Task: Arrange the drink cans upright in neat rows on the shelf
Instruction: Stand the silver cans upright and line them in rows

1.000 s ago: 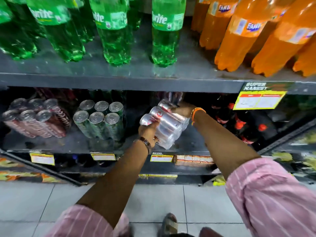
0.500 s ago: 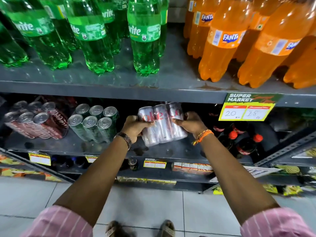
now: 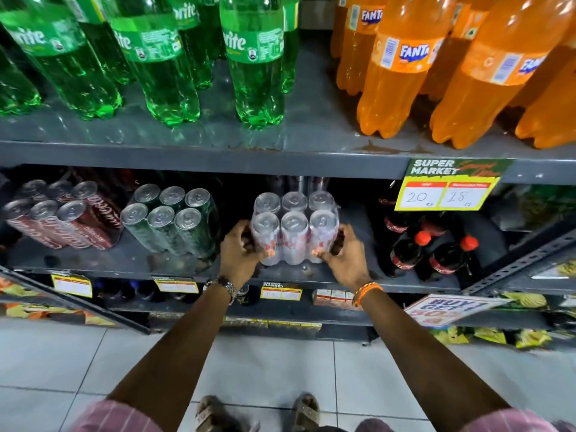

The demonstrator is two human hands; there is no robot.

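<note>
A shrink-wrapped pack of silver cans [image 3: 294, 226] stands upright on the grey middle shelf [image 3: 131, 265], tops up. My left hand [image 3: 241, 252] grips its left side and my right hand [image 3: 344, 257] grips its right side. To its left stands a wrapped pack of green cans [image 3: 170, 219], tilted slightly, and further left a pack of dark red cola cans [image 3: 62, 213]. A narrow gap separates the silver pack from the green one.
Small cola bottles with red caps [image 3: 431, 251] stand right of the silver pack. Large green bottles [image 3: 162, 57] and orange bottles [image 3: 402, 67] fill the shelf above. A yellow price tag [image 3: 448, 194] hangs from that shelf's edge. Tiled floor [image 3: 268, 375] lies below.
The silver pack went from tilted on its side in the air to upright and lower, resting on the middle shelf. Both hands stayed on its sides.
</note>
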